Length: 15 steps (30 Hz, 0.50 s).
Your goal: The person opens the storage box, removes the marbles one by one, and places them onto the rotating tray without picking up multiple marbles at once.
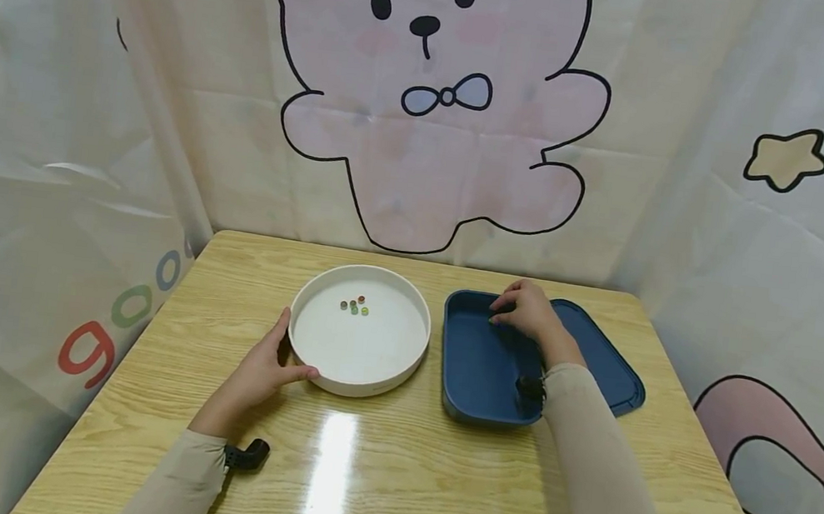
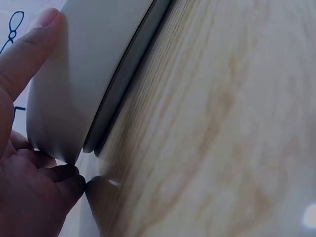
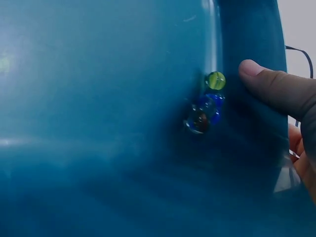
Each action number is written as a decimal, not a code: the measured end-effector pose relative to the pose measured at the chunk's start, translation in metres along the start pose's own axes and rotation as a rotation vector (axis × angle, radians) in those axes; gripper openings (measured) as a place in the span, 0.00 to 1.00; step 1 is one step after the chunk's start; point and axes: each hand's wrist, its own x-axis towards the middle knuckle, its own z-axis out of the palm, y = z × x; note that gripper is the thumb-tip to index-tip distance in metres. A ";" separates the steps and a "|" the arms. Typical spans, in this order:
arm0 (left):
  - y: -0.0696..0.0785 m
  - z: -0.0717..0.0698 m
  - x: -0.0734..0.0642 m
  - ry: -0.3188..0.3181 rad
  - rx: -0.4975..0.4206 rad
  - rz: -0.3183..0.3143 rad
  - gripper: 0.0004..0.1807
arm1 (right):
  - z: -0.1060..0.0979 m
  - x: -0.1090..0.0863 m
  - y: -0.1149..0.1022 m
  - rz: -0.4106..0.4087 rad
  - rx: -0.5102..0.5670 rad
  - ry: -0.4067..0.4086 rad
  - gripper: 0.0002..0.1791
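A round white tray stands at the left, with several small marbles in it. My left hand holds its near-left side, thumb against the front wall and fingertips low on the side in the left wrist view. To the right is a deep blue box. My right hand is over its far right part, thumb and fingers apart, nothing visible between them. In the right wrist view, the thumb is beside a yellow-green marble. Blue and clear marbles cluster next to that one.
A flat blue lid lies right of the box, partly hidden by the box and the right arm. All stands on a light wooden table. Behind it hangs a printed cloth; more cloth flanks both sides.
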 end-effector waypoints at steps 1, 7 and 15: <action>0.000 0.000 0.000 0.000 0.000 0.003 0.73 | 0.001 0.000 0.000 0.003 -0.017 -0.004 0.10; -0.002 0.002 0.001 0.003 0.000 0.007 0.73 | 0.009 -0.001 0.002 -0.001 -0.091 -0.010 0.11; -0.001 0.002 0.001 0.010 0.011 0.006 0.72 | 0.014 -0.004 -0.001 -0.004 -0.149 0.003 0.07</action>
